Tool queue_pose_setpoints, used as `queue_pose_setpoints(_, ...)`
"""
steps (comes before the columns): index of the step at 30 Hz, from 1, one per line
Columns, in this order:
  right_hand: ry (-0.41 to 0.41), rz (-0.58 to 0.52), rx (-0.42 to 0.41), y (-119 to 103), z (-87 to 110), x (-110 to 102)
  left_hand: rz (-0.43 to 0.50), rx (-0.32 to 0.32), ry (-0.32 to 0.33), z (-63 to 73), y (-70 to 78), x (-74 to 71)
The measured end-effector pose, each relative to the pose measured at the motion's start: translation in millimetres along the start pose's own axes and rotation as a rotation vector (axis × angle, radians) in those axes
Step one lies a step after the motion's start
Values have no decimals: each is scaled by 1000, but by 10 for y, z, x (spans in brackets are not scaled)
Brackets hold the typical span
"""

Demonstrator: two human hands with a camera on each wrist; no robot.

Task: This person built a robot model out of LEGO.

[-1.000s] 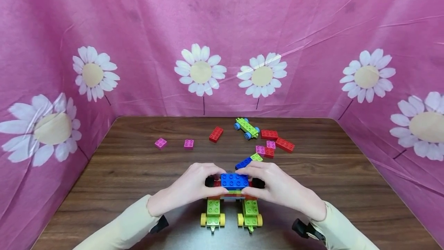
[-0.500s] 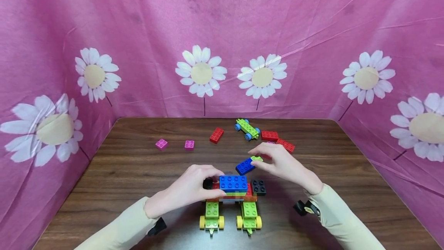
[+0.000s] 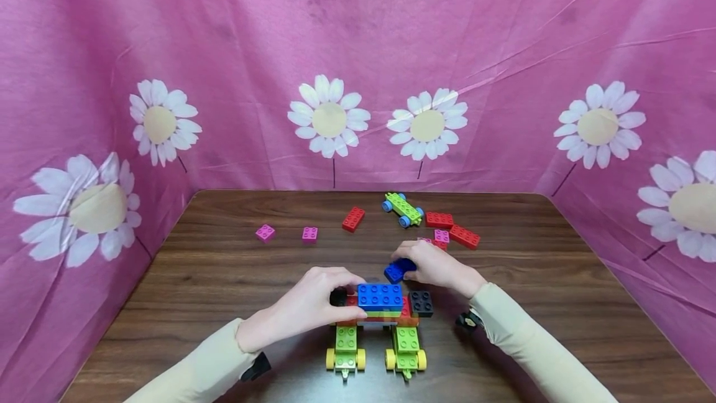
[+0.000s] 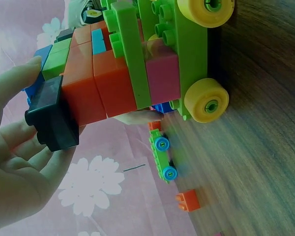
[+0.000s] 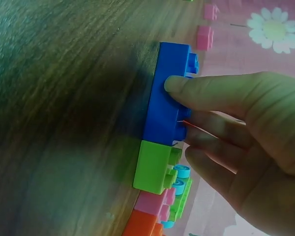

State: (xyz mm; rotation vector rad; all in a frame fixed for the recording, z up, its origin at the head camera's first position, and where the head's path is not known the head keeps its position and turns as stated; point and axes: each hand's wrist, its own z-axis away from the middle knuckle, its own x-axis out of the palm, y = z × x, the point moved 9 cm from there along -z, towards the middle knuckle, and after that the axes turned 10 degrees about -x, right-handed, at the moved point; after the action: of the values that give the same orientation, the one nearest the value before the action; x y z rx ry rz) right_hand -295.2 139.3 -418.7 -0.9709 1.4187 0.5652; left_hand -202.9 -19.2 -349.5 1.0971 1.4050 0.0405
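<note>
A built toy-brick vehicle stands at the front middle of the table, on two green wheeled bases (image 3: 345, 341) with yellow wheels (image 4: 206, 101). It has red bricks, a black brick (image 3: 421, 303) at each side and a blue brick (image 3: 380, 297) on top. My left hand (image 3: 307, 301) holds the vehicle's upper left side, thumb in front and fingers behind. Beyond the vehicle, my right hand (image 3: 435, 264) pinches a separate blue brick (image 5: 163, 110) at the table surface. A small green brick (image 5: 154, 166) lies at its end; whether they are joined I cannot tell.
Farther back lie a green wheeled base (image 3: 403, 209) with blue wheels, red bricks (image 3: 353, 219) and pink bricks (image 3: 265, 233). More red bricks (image 3: 464, 236) lie beyond my right hand. A pink flowered cloth (image 3: 380, 36) hangs behind the wooden table (image 3: 235, 278).
My right hand has left the vehicle's right side, reached forward to the separate blue brick and taken hold of it. My left hand has stayed on the vehicle.
</note>
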Motion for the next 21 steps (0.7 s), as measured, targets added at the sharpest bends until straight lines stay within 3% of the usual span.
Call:
queue_pose_setpoints(8,23,36,-23,-101,7,-128,-6,29,22,-4,10,-9)
queue_pose_setpoints(14,85,52,-42,-288,39,-476,15,8,17,-6,-23,-12)
queue_pose_setpoints(21,169,87,-96,-747,84,-938,10,-11,16,-4,-47,-2)
